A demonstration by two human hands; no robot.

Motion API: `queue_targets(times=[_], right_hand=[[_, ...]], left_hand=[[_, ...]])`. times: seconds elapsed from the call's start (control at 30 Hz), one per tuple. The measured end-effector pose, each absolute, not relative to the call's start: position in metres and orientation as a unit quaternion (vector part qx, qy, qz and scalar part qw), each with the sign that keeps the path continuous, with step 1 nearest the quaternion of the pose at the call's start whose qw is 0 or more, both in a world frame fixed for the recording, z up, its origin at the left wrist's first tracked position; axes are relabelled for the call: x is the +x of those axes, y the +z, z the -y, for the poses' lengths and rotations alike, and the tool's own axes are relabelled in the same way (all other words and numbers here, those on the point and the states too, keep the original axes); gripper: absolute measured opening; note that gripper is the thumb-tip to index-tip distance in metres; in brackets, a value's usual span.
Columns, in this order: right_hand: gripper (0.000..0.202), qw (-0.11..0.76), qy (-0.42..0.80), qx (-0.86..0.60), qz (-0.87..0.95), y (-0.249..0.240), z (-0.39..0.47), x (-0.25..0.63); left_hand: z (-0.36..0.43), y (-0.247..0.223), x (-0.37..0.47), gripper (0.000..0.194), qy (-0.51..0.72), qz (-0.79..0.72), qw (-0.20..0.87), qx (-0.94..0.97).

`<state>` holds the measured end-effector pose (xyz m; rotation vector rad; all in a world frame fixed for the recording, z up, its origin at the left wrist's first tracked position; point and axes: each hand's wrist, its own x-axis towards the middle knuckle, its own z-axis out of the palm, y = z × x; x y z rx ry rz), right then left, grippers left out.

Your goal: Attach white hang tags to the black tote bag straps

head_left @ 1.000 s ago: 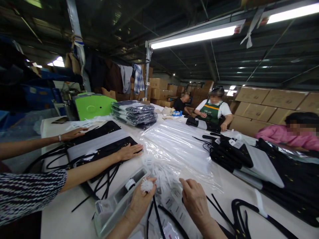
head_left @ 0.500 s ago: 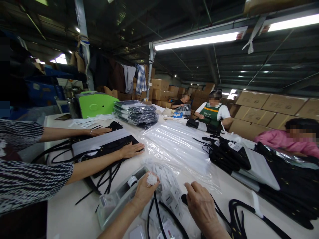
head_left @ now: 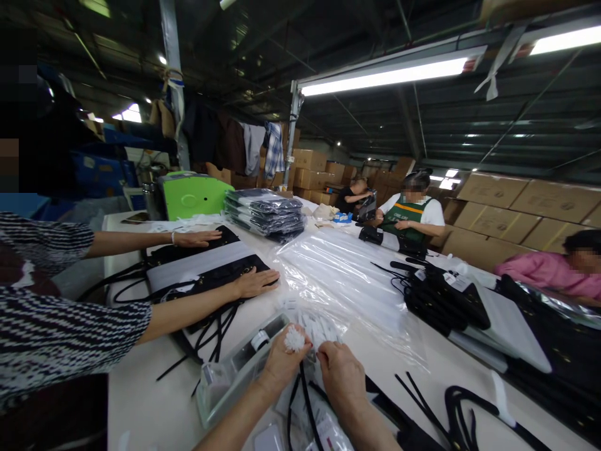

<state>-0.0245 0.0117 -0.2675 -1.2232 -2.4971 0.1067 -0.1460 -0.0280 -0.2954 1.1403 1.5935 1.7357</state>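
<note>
Beside the tray point(head_left: 205, 410), left fingers point(head_left: 299, 355) gripped a white bundle point(head_left: 294, 339), while right fingers point(head_left: 329, 354), curled, hold unclear, had moved within reach.

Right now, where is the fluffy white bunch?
In the head view, the white bunch is low near the middle, in the grip of the left hand, between the tray on its left and the right hand.

left hand point(head_left: 280, 362) grips white bundle point(head_left: 294, 339). right hand point(head_left: 342, 374), fingers curled, is positioned near it; any held item is unclear. labels point(head_left: 323, 327) lie behind both hands. tray point(head_left: 224, 389) sits beside the left forearm.
</note>
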Motion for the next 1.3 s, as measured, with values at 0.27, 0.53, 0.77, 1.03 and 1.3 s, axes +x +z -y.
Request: queue_targets(times=[0.27, 0.53, 0.77, 1.03, 1.3], right_hand=[[0.026, 0.199, 0.313, -0.463, 0.805, -0.251, -0.026, -0.024], [0.023, 0.254, 0.351, -0.527, 0.732, -0.280, -0.046, -0.001], [0.030, 0.324, 0.452, -0.508, 0.658, -0.215, -0.043, 0.066], [0.041, 0.366, 0.169, -0.611, 0.681, -0.159, 0.002, 0.213], [0.039, 0.162, 0.004, -0.655, 0.738, -0.199, 0.043, 0.250]], left_hand=[[0.031, -0.300, -0.148, 0.012, 0.622, -0.612, 0.225, 0.434], [0.027, -0.298, -0.147, 0.026, 0.597, -0.680, 0.209, 0.371], [0.022, -0.294, -0.147, 0.029, 0.546, -0.726, 0.176, 0.380], [0.056, -0.273, -0.073, 0.029, 0.605, -0.665, 0.003, 0.439], [-0.008, -0.291, 0.062, 0.024, 0.236, -0.665, 0.294, 0.645]])
